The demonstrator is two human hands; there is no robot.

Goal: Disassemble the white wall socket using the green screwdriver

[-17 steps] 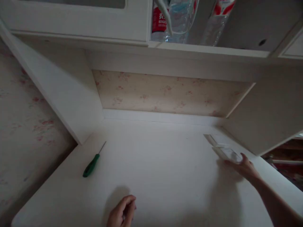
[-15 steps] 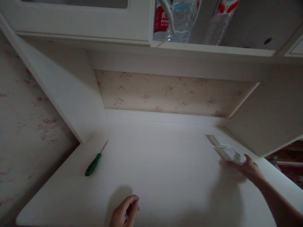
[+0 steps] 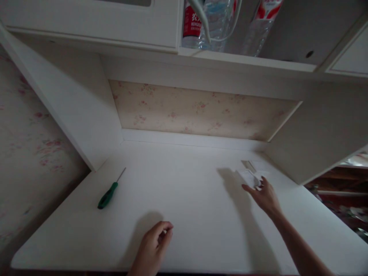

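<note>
Where the white worktop [image 3: 195,207] fills the lower view, both hands are over it, the left at its near edge, the right farther back and to the right.

- Slanted white side panels stand outboard of each hand: one [image 3: 71,107] beyond and left of the left hand, one [image 3: 319,142] just right of and beyond the right hand.
- Wallpapered back panel [image 3: 201,115], faint floral print, well beyond both hands.
- Upper shelf [image 3: 247,61] overhead, beyond both hands. Clear plastic bottles [image 3: 214,23] with red labels stand on it.
- Right hand [image 3: 264,195]: forearm stretched forward from the lower right, palm down, fingers extended. The fingertips are at the near edge of a white plastic plate [image 3: 249,177]. Cannot tell whether they pinch it or only touch it; the light is dim and the plate is blurred.
- The plate is directly ahead of the right fingertips, on or just above the worktop, near the right side panel. A second flat white piece [image 3: 254,165] is just behind it, touching or nearly so.
- Left hand [image 3: 153,245]: loosely curled, fingers bent in toward the thumb. A pale spot shows at the fingertips; cannot tell if anything is pinched there.
- Green-handled screwdriver [image 3: 107,195] lies flat on the worktop, left of and beyond the left hand, well apart from it, shaft pointing away towards the back.
</note>
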